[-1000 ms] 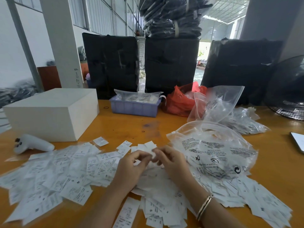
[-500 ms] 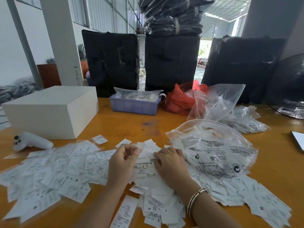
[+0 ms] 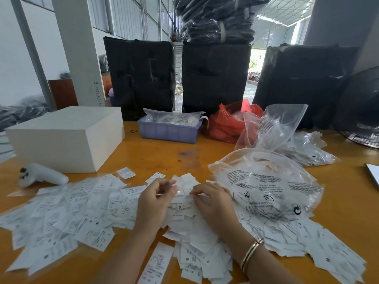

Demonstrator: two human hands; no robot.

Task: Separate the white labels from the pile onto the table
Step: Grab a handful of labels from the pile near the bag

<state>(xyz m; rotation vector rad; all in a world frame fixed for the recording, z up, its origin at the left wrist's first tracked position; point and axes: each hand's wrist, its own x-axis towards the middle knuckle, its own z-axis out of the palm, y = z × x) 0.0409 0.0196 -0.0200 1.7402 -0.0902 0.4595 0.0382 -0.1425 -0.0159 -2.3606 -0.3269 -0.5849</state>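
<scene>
Both hands work on the pile of white labels [image 3: 190, 232], which spreads across the near table [image 3: 155, 152]. The left hand [image 3: 154, 203] has its fingers curled loosely, thumb near fingertips; whether it pinches a label I cannot tell. The right hand [image 3: 213, 203] lies flat, fingers spread on the pile. Labels nearest show "XL" and "S". Right of the pile a clear printed bag [image 3: 266, 189] overlaps it. Left sits a white controller [image 3: 41, 176], behind it a white box [image 3: 65, 138]. Beyond the pile bare tabletop leads to a purple tray [image 3: 168, 131] and red bag [image 3: 227, 124]
</scene>
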